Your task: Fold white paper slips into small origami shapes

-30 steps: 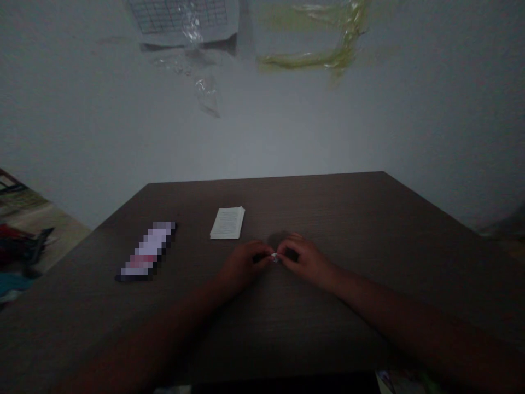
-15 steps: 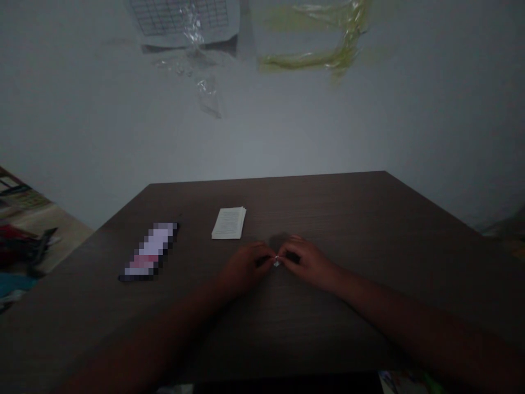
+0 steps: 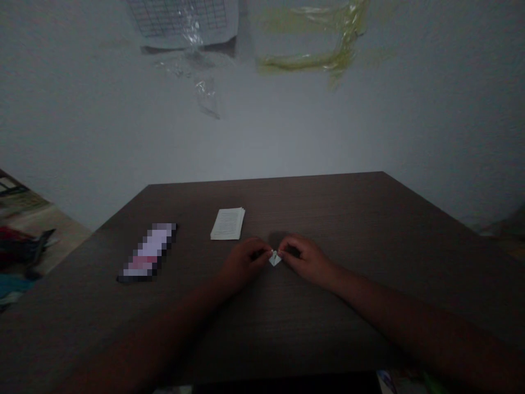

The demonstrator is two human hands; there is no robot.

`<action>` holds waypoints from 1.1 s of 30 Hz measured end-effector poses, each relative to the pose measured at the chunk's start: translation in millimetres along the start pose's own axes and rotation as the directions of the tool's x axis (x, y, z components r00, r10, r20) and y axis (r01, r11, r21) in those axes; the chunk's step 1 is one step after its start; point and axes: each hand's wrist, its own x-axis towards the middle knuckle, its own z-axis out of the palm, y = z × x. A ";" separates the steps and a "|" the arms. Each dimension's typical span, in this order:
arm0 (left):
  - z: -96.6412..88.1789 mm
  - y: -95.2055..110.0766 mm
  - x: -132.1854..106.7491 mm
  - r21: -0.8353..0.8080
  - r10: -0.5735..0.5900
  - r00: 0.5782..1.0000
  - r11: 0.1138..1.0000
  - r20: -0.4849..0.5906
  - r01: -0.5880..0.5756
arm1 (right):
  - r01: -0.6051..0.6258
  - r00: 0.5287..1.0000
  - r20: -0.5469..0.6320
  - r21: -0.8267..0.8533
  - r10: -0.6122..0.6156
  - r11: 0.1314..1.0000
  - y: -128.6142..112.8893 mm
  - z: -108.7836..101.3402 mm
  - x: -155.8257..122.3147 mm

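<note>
Floor (image 3: 28, 219) shows at the far left of my feed, with a red object (image 3: 16, 249) and a blue cloth (image 3: 12, 287) lying on it, both too dim for me to make out further. On the dark wood-grain table (image 3: 307, 202), the leftmost item is a long flat packet (image 3: 148, 253), blurred so I cannot read it, lying at a slant. Farther right sits a neat stack of printed paper slips (image 3: 227, 224). Nearer me, my left hand (image 3: 246, 261) and right hand (image 3: 305, 260) come together mid-table, their fingertips pinching a small folded paper (image 3: 275, 259) from both sides. That pale paper sits between them, to the right of the stack and nearer me, its point aimed down; I cannot tell whether it touches the tabletop. Above the table, a grid sheet (image 3: 180, 16), clear plastic (image 3: 207, 93) and yellow-green tape (image 3: 307, 60) are stuck to the wall (image 3: 430, 109).
</note>
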 end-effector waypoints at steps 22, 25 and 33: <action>-2.2 -4.0 1.1 -0.331 -0.174 0.970 0.937 -0.170 0.110 | -0.144 0.972 -0.156 0.192 0.175 0.971 14.7 3.7 5.3; -1.7 -3.3 -0.1 -0.347 -0.157 0.975 0.933 -0.159 0.094 | -0.127 0.972 -0.168 0.205 0.163 0.970 13.5 3.9 4.2; -13.3 7.4 -3.9 0.024 0.031 0.997 0.999 -0.068 -0.029 | 0.055 0.988 -0.148 0.057 -0.046 0.997 1.2 0.0 -4.0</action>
